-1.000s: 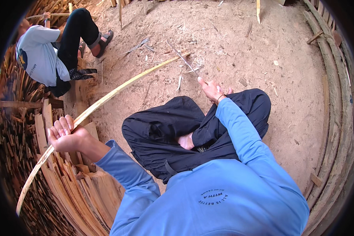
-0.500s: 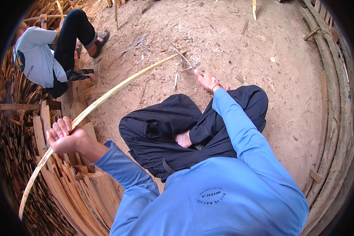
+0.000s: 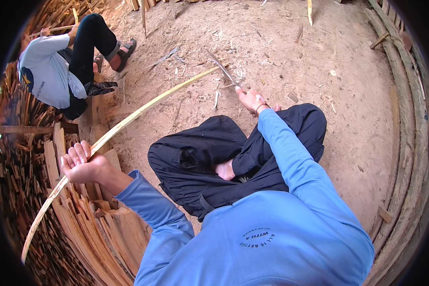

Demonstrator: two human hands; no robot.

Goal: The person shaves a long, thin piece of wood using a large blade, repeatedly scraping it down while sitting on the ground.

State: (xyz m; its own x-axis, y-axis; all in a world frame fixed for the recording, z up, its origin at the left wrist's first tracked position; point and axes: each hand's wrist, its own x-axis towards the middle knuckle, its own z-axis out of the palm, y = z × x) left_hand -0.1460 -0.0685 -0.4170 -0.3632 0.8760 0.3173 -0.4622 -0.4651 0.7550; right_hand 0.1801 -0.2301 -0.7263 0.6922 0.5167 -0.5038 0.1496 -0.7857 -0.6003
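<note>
My left hand [image 3: 83, 166] is closed around a long, pale strip of wood [image 3: 145, 108], palm turned up. The strip bends in an arc from the lower left to its far tip on the ground ahead of my legs. In my right hand [image 3: 250, 101], resting by my right knee, is the handle of a knife [image 3: 222, 67]. Its narrow blade points away to the upper left and crosses the strip's far tip. Whether the blade touches the wood, I cannot tell.
Split wooden slats [image 3: 93, 224] are stacked beside my left arm. Another person [image 3: 50, 66] sits at the upper left holding a pale stick. Wood shavings [image 3: 217, 97] lie on the dirt floor. Long poles [image 3: 405, 124] run along the right side.
The knife blade has turned slightly and shows more of its flat side. My left hand keeps its hold on the strip. The other person's hands and stick have shifted.
</note>
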